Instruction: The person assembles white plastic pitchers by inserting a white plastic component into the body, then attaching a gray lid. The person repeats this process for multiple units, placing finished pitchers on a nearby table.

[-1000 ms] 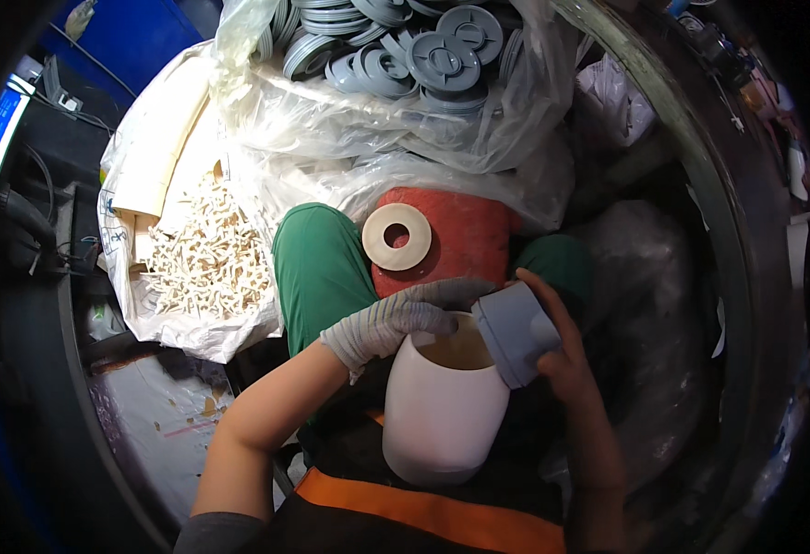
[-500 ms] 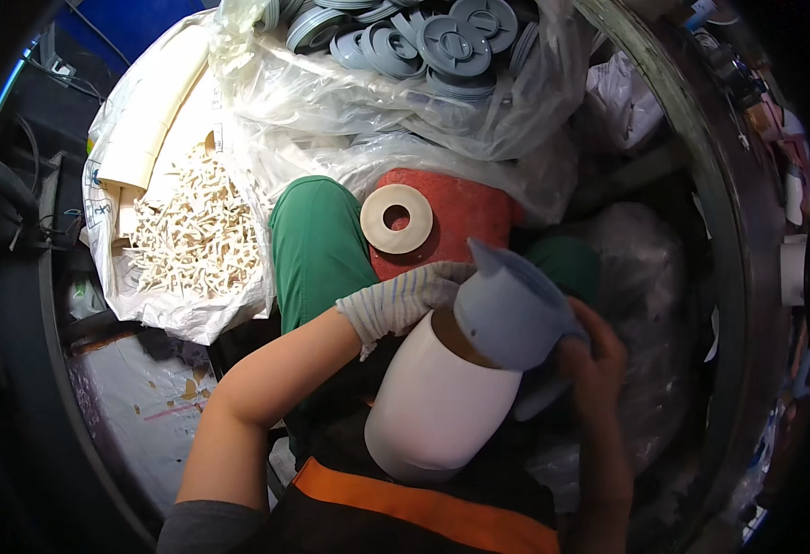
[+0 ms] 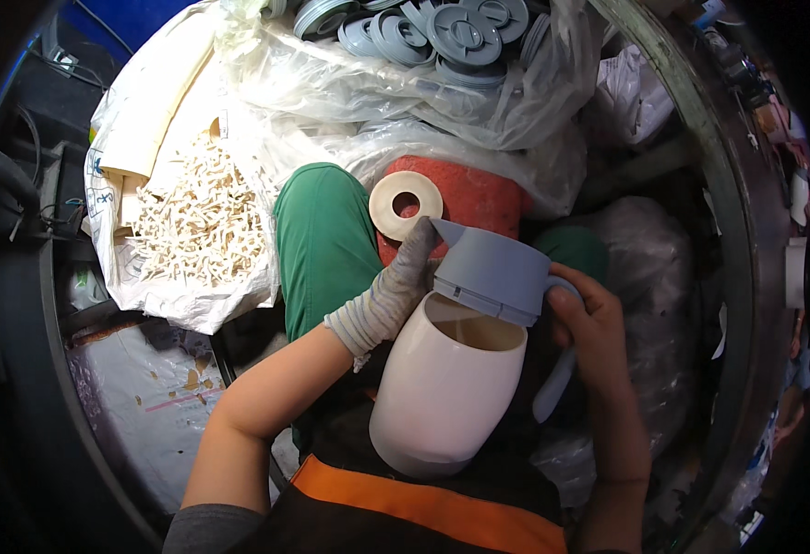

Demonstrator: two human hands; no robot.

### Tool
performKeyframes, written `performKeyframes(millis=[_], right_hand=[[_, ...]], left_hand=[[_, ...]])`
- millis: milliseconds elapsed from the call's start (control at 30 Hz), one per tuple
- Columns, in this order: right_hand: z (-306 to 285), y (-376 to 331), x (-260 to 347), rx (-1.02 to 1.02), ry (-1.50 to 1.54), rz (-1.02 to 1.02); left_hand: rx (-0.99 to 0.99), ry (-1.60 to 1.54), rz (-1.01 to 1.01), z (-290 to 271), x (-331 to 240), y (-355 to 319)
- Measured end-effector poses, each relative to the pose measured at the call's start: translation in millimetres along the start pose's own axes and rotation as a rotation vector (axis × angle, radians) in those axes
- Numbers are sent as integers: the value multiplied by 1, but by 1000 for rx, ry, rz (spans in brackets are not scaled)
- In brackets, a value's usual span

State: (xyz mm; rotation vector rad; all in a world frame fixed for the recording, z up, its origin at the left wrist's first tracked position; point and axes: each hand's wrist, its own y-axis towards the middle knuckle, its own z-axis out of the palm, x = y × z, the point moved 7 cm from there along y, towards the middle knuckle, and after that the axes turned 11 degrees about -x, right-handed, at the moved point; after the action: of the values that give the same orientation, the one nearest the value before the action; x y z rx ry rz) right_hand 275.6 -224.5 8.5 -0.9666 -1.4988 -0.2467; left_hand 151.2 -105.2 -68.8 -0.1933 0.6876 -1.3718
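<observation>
A white jug body point(image 3: 451, 397) leans in my lap, its wide mouth open toward the top. Above that mouth a grey-blue jug top point(image 3: 495, 270) with a pointed spout and a long handle is tilted, its lower edge at the far rim. My right hand point(image 3: 591, 319), bare, is closed round the upper part of the handle. In a striped, pale work glove, my left hand point(image 3: 391, 300) presses against the spout side, beside the body's rim; some of its fingers are hidden behind the top.
A cream ring point(image 3: 386, 205) lies on a red padded block point(image 3: 479, 189) between my green-trousered knees. At left stands a white sack point(image 3: 114, 268) with many small cream pieces point(image 3: 204, 222). Clear plastic point(image 3: 359, 92) at the back holds grey round lids point(image 3: 465, 37). A metal frame point(image 3: 714, 185) runs along the right.
The jug top has turned more upright, showing its side and handle, and shifted slightly left. My left hand has moved up along the spout. More of the jug's mouth shows.
</observation>
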Motion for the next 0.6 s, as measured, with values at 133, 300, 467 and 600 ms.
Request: performKeyframes(millis=[133, 300, 467, 600], right_hand=[[5, 1, 3, 25, -26, -69], [-1, 3, -7, 63, -167, -128], [-2, 0, -8, 50, -247, -275], [-1, 1, -12, 63, -246, -369]], left_hand=[[52, 34, 0, -8, -1, 2], [163, 194, -15, 3, 3, -15], [172, 416, -15, 15, -7, -25], [112, 545, -23, 28, -11, -32]])
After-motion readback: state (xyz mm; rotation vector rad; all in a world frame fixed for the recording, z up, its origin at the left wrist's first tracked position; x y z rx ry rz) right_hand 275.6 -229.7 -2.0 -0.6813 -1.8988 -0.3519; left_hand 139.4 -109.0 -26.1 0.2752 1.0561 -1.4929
